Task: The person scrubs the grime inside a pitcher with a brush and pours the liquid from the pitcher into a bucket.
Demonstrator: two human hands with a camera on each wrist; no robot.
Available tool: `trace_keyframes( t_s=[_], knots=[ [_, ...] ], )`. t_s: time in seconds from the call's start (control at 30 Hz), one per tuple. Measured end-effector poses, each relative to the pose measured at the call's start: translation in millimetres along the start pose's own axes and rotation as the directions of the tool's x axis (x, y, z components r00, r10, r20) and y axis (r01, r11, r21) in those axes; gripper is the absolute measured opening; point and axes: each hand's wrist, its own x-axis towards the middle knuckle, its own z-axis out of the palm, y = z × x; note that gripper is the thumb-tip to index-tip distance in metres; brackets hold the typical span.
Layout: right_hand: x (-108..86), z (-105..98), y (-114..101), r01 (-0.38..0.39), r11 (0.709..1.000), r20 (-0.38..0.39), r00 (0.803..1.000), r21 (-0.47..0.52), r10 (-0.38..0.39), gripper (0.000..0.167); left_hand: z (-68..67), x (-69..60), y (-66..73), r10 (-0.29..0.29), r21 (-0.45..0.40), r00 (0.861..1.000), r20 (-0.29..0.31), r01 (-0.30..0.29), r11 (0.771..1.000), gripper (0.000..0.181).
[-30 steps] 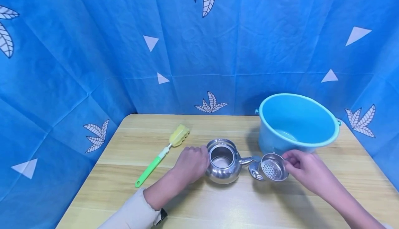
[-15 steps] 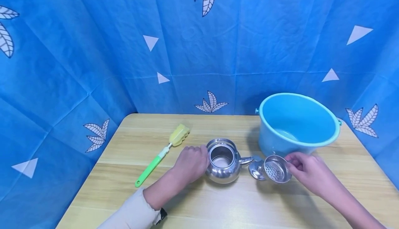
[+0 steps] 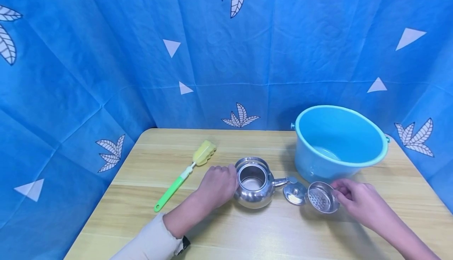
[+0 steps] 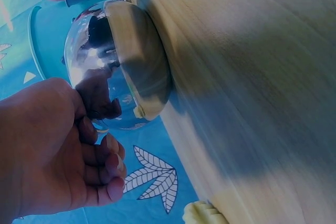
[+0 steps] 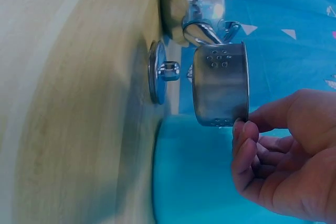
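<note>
A shiny metal teapot point(image 3: 254, 197) stands upright on the table without its lid, its spout turned right. My left hand point(image 3: 216, 187) pinches its left side near the rim; in the left wrist view the thumb and index finger of that hand point(image 4: 63, 150) meet at the pot point(image 4: 126, 66). My right hand point(image 3: 364, 203) pinches the rim of a perforated metal strainer point(image 3: 323, 198) between thumb and fingers. The right wrist view shows the strainer point(image 5: 220, 85) held above the table. The round lid point(image 3: 295, 193) lies knob up between spout and strainer.
A light blue bucket point(image 3: 307, 155) stands at the back right, just behind the strainer. A sponge brush with a green handle point(image 3: 173, 188) lies left of the teapot. Blue patterned cloth point(image 3: 230, 55) hangs behind the wooden table point(image 3: 141, 228).
My right hand has moved the strainer a little to the right and nearer the table's front, and more of the lid shows. The left hand and teapot have stayed put.
</note>
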Motion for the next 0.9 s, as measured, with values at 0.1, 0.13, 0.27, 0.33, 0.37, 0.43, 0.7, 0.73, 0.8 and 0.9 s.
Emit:
trace_keyframes(
  t_s=[0.1, 0.13, 0.27, 0.33, 0.37, 0.43, 0.7, 0.73, 0.8, 0.9],
  knots=[
    [-0.3, 0.1, 3.2, -0.005, 1.000, 0.008, 1.000, -0.006, 0.005, 0.011, -0.1, 0.2, -0.1, -0.002, -0.002, 1.000, 0.003, 0.002, 1.000, 0.031],
    [-0.3, 0.3, 4.2, -0.004, 1.000, 0.007, 1.000, -0.009, 0.004, 0.011, 0.1, 0.3, -0.2, -0.003, 0.000, 1.000, 0.005, 0.003, 1.000, 0.031],
    [-0.7, 1.5, 8.0, -0.002, 1.000, 0.007, 1.000, -0.020, 0.002, 0.011, 1.5, 0.7, -0.3, 0.001, 0.002, 1.000, 0.018, -0.001, 1.000, 0.032],
    [-0.9, 2.1, 10.0, -0.002, 1.000, 0.006, 1.000, -0.026, 0.002, 0.011, 2.3, 1.0, -0.2, 0.003, 0.002, 1.000, 0.023, -0.003, 1.000, 0.032],
    [-1.4, 2.4, 10.8, -0.004, 1.000, 0.005, 1.000, -0.029, 0.004, 0.012, 2.7, 1.0, -0.1, 0.004, 0.003, 1.000, 0.023, -0.004, 1.000, 0.033],
    [-2.1, 3.2, 12.8, -0.005, 0.999, 0.006, 1.000, -0.033, 0.005, 0.012, 2.8, 1.1, 0.1, 0.006, 0.010, 1.000, 0.018, -0.006, 1.000, 0.034],
    [-6.0, 7.6, 20.6, 0.004, 0.999, -0.005, 1.000, -0.050, -0.005, 0.011, 0.9, 0.7, 0.5, 0.012, 0.038, 1.000, 0.001, -0.012, 0.999, 0.036],
    [-6.1, 7.9, 21.3, 0.006, 0.999, -0.005, 1.000, -0.053, -0.006, 0.011, 0.7, 0.6, 0.5, 0.012, 0.040, 1.000, 0.003, -0.012, 0.999, 0.036],
    [-6.2, 8.5, 22.6, 0.008, 0.998, -0.004, 1.000, -0.055, -0.008, 0.011, 0.6, 0.4, 0.4, 0.012, 0.042, 1.000, 0.008, -0.012, 0.999, 0.036],
    [-6.1, 9.3, 24.0, 0.004, 0.998, 0.002, 1.000, -0.060, -0.004, 0.011, 0.6, -0.2, 0.2, 0.011, 0.038, 1.000, 0.005, -0.011, 0.999, 0.035]
  ],
)
